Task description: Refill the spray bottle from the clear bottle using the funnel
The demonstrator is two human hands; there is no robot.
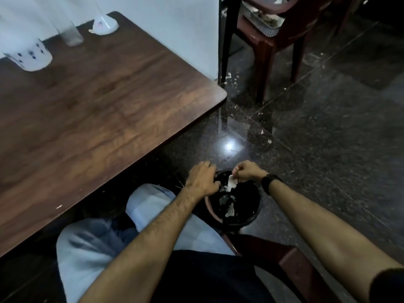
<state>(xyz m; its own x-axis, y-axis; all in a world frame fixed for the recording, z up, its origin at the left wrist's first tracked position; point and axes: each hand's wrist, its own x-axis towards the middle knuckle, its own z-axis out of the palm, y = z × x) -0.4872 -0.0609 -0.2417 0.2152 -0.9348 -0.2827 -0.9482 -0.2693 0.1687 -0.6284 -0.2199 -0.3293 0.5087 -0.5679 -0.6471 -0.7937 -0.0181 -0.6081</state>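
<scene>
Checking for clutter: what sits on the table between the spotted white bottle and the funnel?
In the head view, the clear bottle stands between the spotted white bottle and the funnel, which rests wide end down.

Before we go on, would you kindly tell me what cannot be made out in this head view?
- Spray bottle: top cut off by the frame edge, and blurred.
- Clear bottle: neck out of frame; fill level unclear against the wall.
- Funnel: blurred; markings unreadable.
- Bin: dark interior, contents indistinct.
- Scrap in the right hand: too small to identify.
- Left hand: fingertips hidden over the bin rim.
</scene>
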